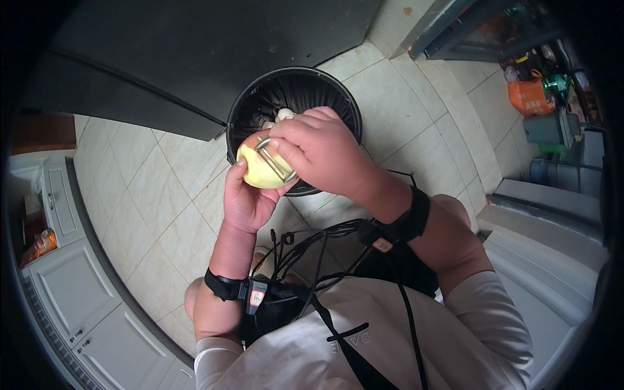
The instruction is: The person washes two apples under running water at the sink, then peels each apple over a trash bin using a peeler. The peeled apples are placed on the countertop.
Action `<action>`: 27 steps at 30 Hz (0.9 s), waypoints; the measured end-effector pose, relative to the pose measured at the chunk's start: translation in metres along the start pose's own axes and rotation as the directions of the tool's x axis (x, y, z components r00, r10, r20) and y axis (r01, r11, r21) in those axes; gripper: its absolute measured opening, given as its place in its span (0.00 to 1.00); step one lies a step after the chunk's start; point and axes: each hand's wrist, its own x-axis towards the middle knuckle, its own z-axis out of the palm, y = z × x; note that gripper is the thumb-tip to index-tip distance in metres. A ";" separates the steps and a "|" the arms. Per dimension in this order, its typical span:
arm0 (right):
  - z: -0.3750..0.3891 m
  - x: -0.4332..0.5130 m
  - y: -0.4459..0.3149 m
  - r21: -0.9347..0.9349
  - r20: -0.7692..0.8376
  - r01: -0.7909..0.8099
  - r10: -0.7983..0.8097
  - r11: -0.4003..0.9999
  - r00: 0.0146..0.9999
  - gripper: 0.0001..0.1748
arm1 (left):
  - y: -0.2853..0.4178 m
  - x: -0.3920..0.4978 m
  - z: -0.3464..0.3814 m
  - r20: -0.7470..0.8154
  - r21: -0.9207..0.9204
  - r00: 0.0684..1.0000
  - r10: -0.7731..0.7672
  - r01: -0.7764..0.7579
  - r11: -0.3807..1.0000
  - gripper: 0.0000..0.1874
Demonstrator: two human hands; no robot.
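Note:
My left hand (251, 202) holds a round, partly peeled fruit (258, 168) from below and the side, with the thumb on its flesh. Pale yellow flesh shows over most of it, and reddish skin is left at the top. A metal peeler (274, 163) lies against the fruit, gripped by my right hand (321, 146). Both hands are over a black trash bin (355, 105) lined with a black bag. Some whitish scraps (284, 115) lie inside the bin, partly hidden by the hands and fruit.
Dark cabinet-like panels (161, 58) stand behind the bin on a tiled floor (170, 195). White cupboards (78, 287) line the left. At right are an orange bag (529, 97) and a grey container (548, 129). Black cables (312, 243) hang between my forearms.

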 end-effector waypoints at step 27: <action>-0.008 -0.020 0.037 0.048 0.019 -0.284 0.283 0.958 0.959 0.05 | 0.016 -0.003 -0.019 -0.104 -0.005 0.988 0.115 -0.116 0.993 0.37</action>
